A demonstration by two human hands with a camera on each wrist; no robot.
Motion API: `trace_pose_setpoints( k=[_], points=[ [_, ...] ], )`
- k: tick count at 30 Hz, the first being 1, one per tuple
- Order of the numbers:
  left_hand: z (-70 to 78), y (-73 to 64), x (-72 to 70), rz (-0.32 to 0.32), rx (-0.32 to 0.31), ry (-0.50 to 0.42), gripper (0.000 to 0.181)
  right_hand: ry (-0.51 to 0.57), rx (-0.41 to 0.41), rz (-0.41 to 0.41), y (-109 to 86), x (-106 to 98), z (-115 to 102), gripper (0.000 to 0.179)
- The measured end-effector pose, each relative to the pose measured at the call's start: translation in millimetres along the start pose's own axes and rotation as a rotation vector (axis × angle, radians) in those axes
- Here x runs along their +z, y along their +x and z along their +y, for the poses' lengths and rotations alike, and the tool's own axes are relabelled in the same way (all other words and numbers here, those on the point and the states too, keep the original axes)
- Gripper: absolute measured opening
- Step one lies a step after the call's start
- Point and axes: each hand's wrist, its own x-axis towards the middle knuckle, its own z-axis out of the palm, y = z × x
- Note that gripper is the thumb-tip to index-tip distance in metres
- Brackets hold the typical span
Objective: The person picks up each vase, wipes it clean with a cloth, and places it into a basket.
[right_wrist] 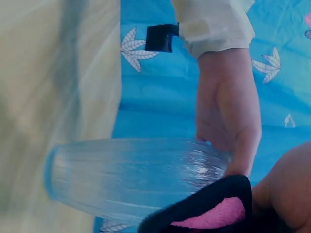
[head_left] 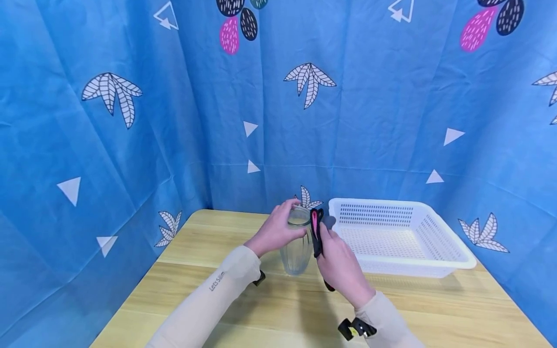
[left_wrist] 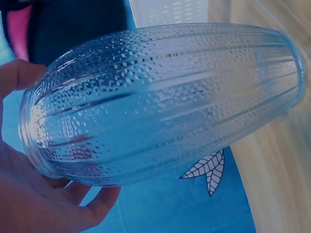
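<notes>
My left hand [head_left: 278, 227] grips a clear glass vase [head_left: 297, 256] around its neck, just below the rim. In the left wrist view the vase [left_wrist: 170, 102] shows ribs and a dotted texture, with thumb and fingers on opposite sides of the neck. The vase is roughly upright; whether its base touches the table cannot be told. My right hand [head_left: 341, 263] holds a black-edged item with a pink fuzzy middle [head_left: 316, 232] beside the vase's mouth. In the right wrist view that black and pink item [right_wrist: 214, 213] is partly cut off, so its kind is unclear. A grey rounded piece [head_left: 329, 222] shows beside it.
A white perforated plastic basket [head_left: 435, 262] stands on the wooden table [head_left: 209, 232], to the right of my hands. Blue patterned cloth [head_left: 278, 121] hangs behind and along both sides. Dark cameras [head_left: 357, 328] are strapped at the wrists.
</notes>
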Motion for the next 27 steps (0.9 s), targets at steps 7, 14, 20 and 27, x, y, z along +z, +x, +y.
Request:
trace_pose_setpoints(
  k=[7,14,20,27],
  points=[
    [2.7,1.7,-0.1,-0.029,0.014,-0.009,0.080,0.002,0.008,-0.042,23.2,1,5,0.058],
    [-0.5,0.0,2.0,-0.010,0.019,0.005,0.078,0.134,0.145,-0.136,35.3,26,25,0.045],
    [-3.1,-0.9,4.1,0.011,0.028,-0.008,0.079,0.197,0.209,-0.238,24.7,53,39,0.039],
    [-2.0,-1.6,8.1,0.047,0.007,0.045,0.081,0.139,0.198,-0.334,6.0,73,48,0.032]
  ],
)
